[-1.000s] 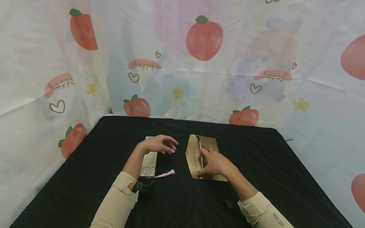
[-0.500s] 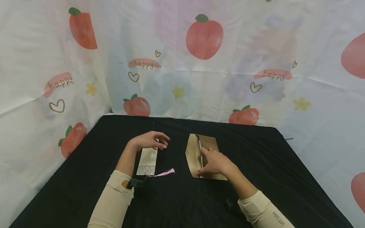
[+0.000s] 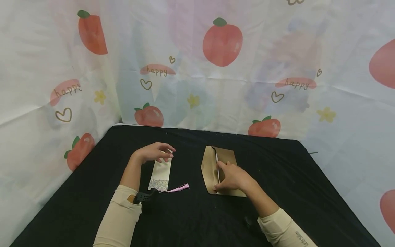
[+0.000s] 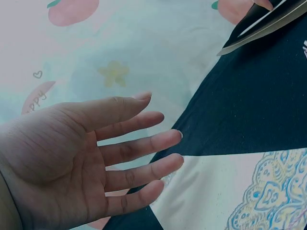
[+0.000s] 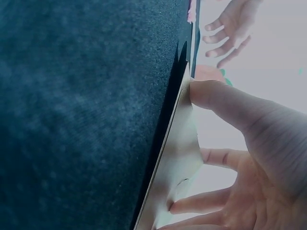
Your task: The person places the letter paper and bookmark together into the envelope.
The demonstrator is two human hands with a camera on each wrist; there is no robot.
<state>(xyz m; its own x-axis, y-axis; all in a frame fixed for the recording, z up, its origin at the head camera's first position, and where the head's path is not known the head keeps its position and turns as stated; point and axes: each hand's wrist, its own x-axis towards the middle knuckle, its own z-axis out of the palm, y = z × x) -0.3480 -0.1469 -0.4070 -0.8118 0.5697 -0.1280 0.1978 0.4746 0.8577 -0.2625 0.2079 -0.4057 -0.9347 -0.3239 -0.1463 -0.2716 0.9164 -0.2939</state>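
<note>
A light-coloured bookmark (image 3: pixel 161 171) with a lacy patterned end and a pink tassel (image 3: pixel 179 188) lies on the black cloth. Above its far end hovers my left hand (image 3: pixel 155 152), palm facing inward, fingers relaxed and holding nothing; the left wrist view shows the spread fingers (image 4: pixel 139 143) beside the bookmark (image 4: pixel 206 191). To the right lies a gold-brown envelope (image 3: pixel 208 168), its flap unfolded to the left and a white edge showing in its opening. My right hand (image 3: pixel 232 176) rests on the envelope, thumb near the front edge and fingertips along the opening.
A black cloth (image 3: pixel 191 219) covers the table. Behind and beside it hangs a white curtain (image 3: pixel 191 44) printed with fruit, hearts and flowers. A dark wrist strap (image 3: pixel 143 197) sits at my left sleeve.
My left hand has drifted left, away from the envelope. The bookmark's near end has shifted slightly left, uncovering more of its pale face. My right hand and the envelope stay put.
</note>
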